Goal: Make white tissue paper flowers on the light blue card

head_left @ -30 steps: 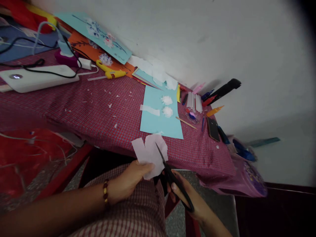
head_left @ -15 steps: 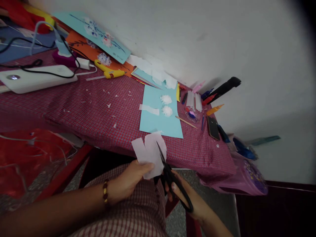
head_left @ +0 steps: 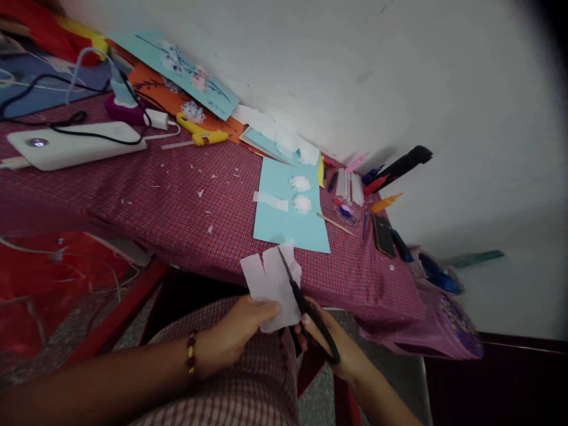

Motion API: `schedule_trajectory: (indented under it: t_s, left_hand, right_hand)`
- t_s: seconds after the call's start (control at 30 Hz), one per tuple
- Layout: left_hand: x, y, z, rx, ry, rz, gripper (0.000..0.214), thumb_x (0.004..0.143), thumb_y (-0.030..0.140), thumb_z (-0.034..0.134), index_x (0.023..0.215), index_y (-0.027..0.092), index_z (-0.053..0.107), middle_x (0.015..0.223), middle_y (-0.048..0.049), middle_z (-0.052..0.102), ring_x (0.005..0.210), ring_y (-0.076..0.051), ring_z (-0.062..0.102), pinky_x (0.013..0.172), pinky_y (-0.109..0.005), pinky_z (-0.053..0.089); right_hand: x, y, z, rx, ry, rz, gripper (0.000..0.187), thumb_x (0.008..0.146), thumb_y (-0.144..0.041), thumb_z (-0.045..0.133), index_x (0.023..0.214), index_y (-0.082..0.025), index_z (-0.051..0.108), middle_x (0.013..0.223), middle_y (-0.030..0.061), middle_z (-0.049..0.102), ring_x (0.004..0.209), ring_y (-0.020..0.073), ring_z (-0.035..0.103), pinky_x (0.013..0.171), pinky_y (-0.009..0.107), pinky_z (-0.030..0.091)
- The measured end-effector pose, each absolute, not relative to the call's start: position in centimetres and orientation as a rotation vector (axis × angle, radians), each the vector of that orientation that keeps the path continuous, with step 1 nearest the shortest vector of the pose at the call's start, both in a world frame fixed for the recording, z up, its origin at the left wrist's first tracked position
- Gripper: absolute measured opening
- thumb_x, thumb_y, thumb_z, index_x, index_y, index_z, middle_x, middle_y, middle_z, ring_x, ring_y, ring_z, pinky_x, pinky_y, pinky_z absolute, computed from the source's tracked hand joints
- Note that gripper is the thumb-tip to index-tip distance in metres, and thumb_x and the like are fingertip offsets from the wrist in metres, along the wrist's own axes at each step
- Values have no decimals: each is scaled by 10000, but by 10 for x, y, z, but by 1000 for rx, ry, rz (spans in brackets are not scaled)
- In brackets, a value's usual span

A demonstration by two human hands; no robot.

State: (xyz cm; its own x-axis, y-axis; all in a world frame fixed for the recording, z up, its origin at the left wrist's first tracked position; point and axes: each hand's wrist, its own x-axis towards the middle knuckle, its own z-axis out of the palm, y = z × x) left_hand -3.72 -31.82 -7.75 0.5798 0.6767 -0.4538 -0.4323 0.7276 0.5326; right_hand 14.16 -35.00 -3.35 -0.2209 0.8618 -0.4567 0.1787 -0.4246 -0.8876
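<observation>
My left hand pinches a piece of white paper by its lower edge, thumb on top. A slit runs down into the paper from its far edge. My right hand grips black-handled scissors, whose blades lie across the right part of the paper. The lower blade is hidden behind the sheet. Just beyond, a light blue sheet lies on the table, bearing two white paper flowers and a white paper strip.
On the checked tablecloth lie paper scraps, a yellow glue gun and a white power bank. A wooden stick, markers and a phone are at the right. Painted cards lean at the back.
The scissor blades have come closer together on the paper, and the paper's far edge has shifted. The whole view has moved slightly; both hands keep their holds.
</observation>
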Motion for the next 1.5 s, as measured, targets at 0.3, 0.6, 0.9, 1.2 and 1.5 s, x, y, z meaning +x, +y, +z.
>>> schedule_trajectory:
  t_s: [0.3, 0.6, 0.9, 1.2, 1.5]
  left_hand:
    - [-36, -320, -78, 413, 711, 659, 308, 659, 321, 726, 878, 105, 701, 828, -85, 715, 748, -217, 626, 787, -359, 444]
    - [-38, -316, -75, 415, 649, 669, 245, 701, 250, 667, 884, 93, 713, 803, -89, 724, 716, -197, 631, 747, -328, 460]
    - [-70, -274, -27, 392, 639, 919, 308, 736, 218, 716, 1035, 149, 690, 982, -72, 729, 853, -177, 658, 824, -287, 487]
    - [-68, -295, -52, 269, 683, 837, 300, 680, 192, 750, 962, 123, 676, 910, -74, 717, 790, -178, 642, 814, -320, 482]
    - [-59, -299, -61, 268, 622, 776, 275, 656, 178, 753, 905, 114, 656, 886, -73, 697, 746, -159, 612, 772, -310, 466]
  right_hand:
    - [139, -350, -39, -1568, -1238, 1641, 408, 846, -543, 575, 1027, -182, 516, 715, -41, 505, 467, 41, 401, 462, 196, 336]
    - [143, -346, -33, -1527, -1339, 1701, 401, 858, -553, 541, 970, -173, 480, 731, -27, 515, 485, 54, 432, 484, 215, 349]
    - [138, -252, 28, -1472, -1565, 1356, 402, 809, -559, 593, 932, -196, 474, 676, -42, 503, 497, 82, 452, 492, 240, 346]
    - [149, -291, 14, -1457, -1346, 1679, 447, 805, -567, 607, 1053, -200, 546, 873, 32, 576, 695, 125, 529, 642, 267, 402]
    - [186, -359, -1, -1468, -1152, 1881, 529, 862, -569, 502, 1260, -222, 506, 878, 56, 586, 654, 141, 525, 608, 283, 398]
